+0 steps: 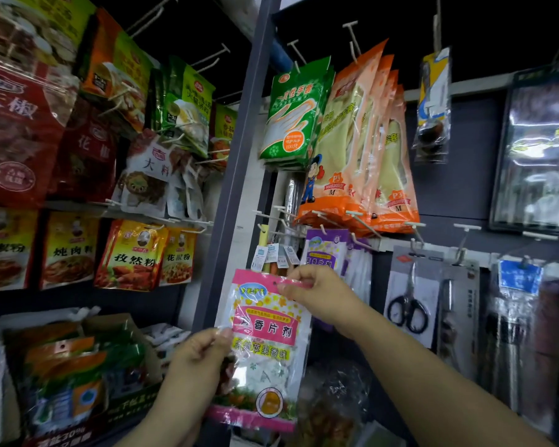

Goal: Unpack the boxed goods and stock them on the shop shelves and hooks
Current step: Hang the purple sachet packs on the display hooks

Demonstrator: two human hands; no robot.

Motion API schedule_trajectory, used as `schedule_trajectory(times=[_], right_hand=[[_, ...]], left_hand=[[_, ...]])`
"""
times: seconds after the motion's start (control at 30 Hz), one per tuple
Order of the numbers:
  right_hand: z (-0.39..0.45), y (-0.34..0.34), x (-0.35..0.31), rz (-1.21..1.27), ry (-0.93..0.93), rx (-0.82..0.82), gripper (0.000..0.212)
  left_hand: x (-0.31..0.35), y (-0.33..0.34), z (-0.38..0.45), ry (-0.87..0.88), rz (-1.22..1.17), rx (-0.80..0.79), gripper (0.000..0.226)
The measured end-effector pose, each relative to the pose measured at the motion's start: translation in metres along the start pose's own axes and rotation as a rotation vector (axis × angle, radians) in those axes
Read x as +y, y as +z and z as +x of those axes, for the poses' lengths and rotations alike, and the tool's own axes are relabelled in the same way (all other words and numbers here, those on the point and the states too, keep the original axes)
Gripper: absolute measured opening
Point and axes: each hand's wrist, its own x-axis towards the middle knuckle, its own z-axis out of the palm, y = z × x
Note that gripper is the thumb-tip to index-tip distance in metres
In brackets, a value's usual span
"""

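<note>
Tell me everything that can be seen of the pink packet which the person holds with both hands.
The pink packet is a flat, glossy, clear plastic bag with a pink header strip, a pink label with Chinese characters, flower prints and a pink bottom edge. A small hang hole sits in the header. It hangs nearly upright, slightly tilted, in front of the grey shelf post, below the hooks. The right hand pinches its top right corner; the left hand pinches its left edge. White contents show through.

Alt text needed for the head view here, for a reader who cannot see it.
Two hands hold a pink packet up before shop hooks: the right hand pinches its top edge, the left hand its side. Orange glove packs hang above, scissors to the right.
</note>
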Motion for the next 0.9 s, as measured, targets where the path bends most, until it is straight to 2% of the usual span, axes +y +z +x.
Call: schedule_trajectory(times=[0.07, 0.13, 0.27, 0.4, 0.53, 0.7, 0.83, 0.9], right_hand=[[-0.004, -0.007, 0.002, 0.074, 0.012, -0.04, 0.008], [-0.005, -0.01, 0.007, 0.041, 0.024, -0.031, 0.004], [0.0, -0.023, 0.008, 0.0, -0.008, 0.177, 0.012], [0.018, -0.041, 0.001, -0.032, -0.087, 0.397, 0.01], [0.041, -0.044, -0.006, -0.084, -0.104, 0.493, 0.006], [0.064, -0.039, -0.008, -0.101, -0.041, 0.647, 0.021], [0.067, -0.034, -0.003, -0.133, -0.026, 0.675, 0.03], [0.068, -0.033, 0.002, -0.157, -0.01, 0.681, 0.033]], left_hand=[[0.001, 0.002, 0.0, 0.008, -0.007, -0.008, 0.024], [0.003, 0.005, 0.001, -0.01, -0.01, -0.005, 0.02], [-0.001, 0.004, 0.01, -0.03, 0.041, 0.066, 0.01], [-0.005, -0.005, 0.019, -0.157, 0.04, 0.105, 0.014], [-0.012, -0.016, 0.024, -0.221, 0.014, 0.141, 0.015], [-0.015, -0.028, 0.024, -0.271, -0.027, 0.153, 0.016], [-0.01, -0.038, 0.02, -0.236, 0.028, 0.146, 0.009], [-0.009, -0.041, 0.018, -0.216, 0.07, 0.152, 0.018]])
